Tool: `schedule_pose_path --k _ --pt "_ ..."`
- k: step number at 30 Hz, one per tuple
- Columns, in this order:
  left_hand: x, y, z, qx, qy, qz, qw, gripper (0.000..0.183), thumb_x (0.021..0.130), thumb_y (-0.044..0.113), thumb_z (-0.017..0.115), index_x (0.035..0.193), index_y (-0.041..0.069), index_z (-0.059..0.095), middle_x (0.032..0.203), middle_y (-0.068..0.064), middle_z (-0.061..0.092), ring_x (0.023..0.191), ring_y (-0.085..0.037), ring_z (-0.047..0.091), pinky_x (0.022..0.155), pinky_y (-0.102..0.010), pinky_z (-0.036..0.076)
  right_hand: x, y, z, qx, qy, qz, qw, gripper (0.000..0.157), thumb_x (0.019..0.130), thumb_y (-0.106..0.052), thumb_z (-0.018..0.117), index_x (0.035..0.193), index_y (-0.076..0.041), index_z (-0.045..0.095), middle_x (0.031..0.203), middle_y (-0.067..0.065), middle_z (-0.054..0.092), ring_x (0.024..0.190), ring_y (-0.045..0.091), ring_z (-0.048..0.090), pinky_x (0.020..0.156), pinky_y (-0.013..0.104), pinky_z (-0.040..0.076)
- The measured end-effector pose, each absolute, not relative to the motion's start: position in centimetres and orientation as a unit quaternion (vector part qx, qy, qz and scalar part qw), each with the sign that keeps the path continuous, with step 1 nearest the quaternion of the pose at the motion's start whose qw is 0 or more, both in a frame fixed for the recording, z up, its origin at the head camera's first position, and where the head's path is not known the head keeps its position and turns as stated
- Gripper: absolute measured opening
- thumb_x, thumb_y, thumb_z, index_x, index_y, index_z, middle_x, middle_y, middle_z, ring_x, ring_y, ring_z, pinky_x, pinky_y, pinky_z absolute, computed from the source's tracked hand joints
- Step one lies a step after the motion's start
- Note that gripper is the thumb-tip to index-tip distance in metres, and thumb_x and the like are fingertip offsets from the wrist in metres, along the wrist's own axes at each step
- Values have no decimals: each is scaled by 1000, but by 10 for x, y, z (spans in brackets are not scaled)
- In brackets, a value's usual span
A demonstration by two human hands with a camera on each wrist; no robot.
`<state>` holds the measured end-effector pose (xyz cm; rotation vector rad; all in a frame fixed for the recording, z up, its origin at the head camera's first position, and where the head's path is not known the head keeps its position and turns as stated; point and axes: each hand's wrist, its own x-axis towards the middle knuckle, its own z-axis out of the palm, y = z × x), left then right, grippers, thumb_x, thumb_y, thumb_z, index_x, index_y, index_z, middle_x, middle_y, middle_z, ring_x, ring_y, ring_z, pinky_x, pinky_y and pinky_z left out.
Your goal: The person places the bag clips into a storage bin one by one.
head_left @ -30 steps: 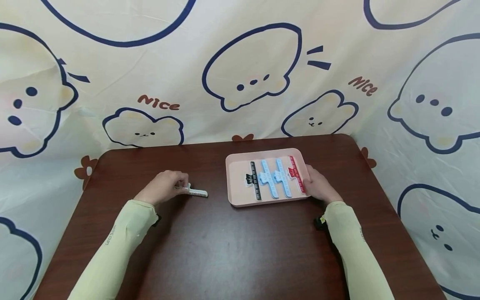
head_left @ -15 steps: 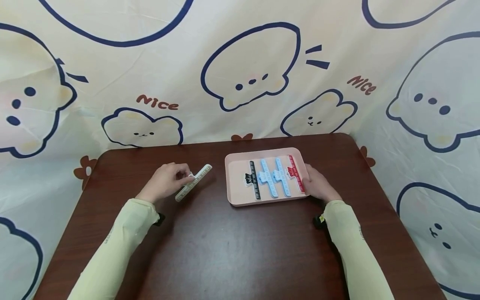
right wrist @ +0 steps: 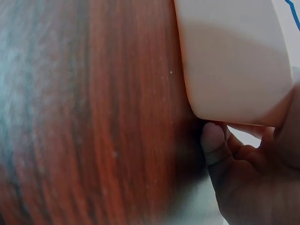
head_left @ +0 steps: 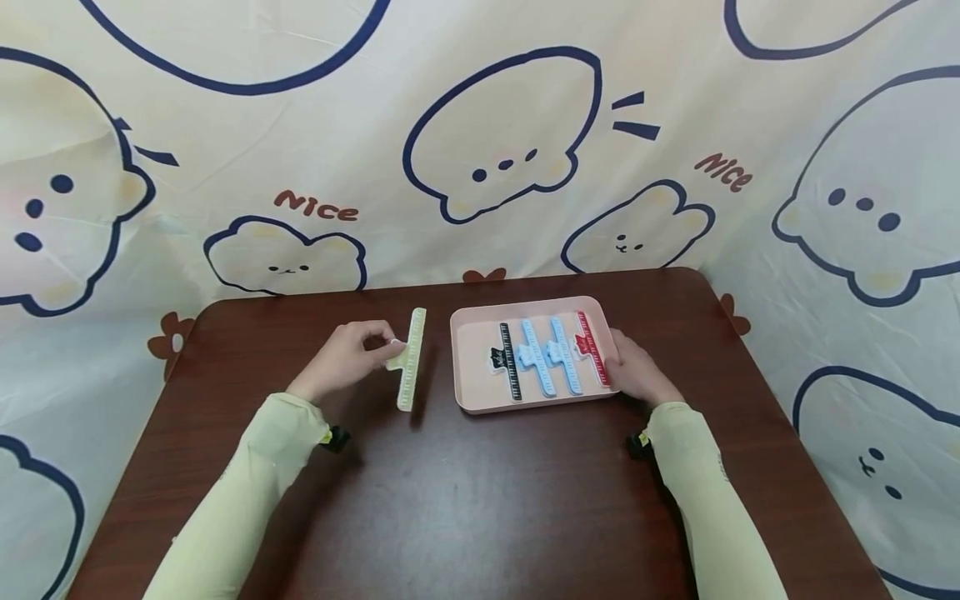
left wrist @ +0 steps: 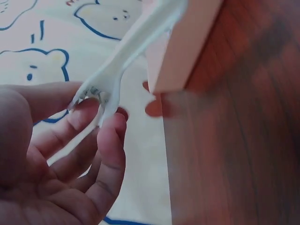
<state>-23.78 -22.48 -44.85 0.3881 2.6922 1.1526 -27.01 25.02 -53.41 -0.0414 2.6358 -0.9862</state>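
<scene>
My left hand (head_left: 341, 360) pinches a pale cream ruler clip (head_left: 411, 360) by its grip, above the table left of the pink tray (head_left: 474, 367). The clip's long bar, printed with ruler marks, stands nearly upright in the head view. In the left wrist view, thumb and fingertips press the clip's two grip tabs (left wrist: 104, 91). My right hand (head_left: 637, 367) holds the tray at its right side; the thumb lies by the corner in the right wrist view. Inside the tray lie a black clip (head_left: 510, 360), two light blue clips (head_left: 537, 358) and a red clip (head_left: 593, 348).
The dark brown wooden table (head_left: 465, 492) carries the tray near its back edge. A cream cloth (head_left: 315, 150) with cartoon drawings hangs behind and at both sides. Each wrist wears a small black camera (head_left: 337, 439).
My left hand has lifted the cream clip from near the table and turned its bar from lying crosswise to nearly upright, moving slightly right. The right hand and tray stay put.
</scene>
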Motion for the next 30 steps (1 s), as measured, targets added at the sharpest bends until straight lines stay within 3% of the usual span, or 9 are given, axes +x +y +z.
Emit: schedule_pose_path --k 8,15,18,22,30 --pt "-239 -209 -444 94 892 421 131 19 101 29 68 98 11 68 93 -10 71 83 -36 69 73 -35 53 -270 251 -536 -21 926 -340 161 64 104 -20 49 161 -8 23 151 22 45 129 41 47 120 67 30" --pt "-240 -198 -441 99 883 435 148 19 100 29 69 95 11 68 91 -9 70 80 -27 69 79 -42 56 -269 251 -535 -16 925 -342 163 63 105 -20 50 161 -9 23 152 22 45 129 41 47 120 66 30" --pt "-240 -193 -441 102 864 464 166 18 101 26 68 96 8 68 91 -10 71 82 -34 70 81 -47 60 -268 251 -535 -12 924 -344 165 64 105 -20 50 161 -9 23 151 22 45 129 41 47 119 67 31" --pt "-241 -186 -441 95 838 501 194 18 101 24 68 101 6 68 94 -12 72 90 -43 70 81 -45 62 -268 251 -535 -12 923 -347 165 63 105 -20 50 161 -9 23 151 22 45 129 41 47 120 67 30" --pt "-244 -180 -442 76 824 522 207 26 101 32 69 104 7 71 97 -12 71 97 -44 65 94 -53 56 -269 251 -535 -15 923 -350 161 64 105 -19 51 161 -9 24 152 21 45 130 40 47 120 66 29"
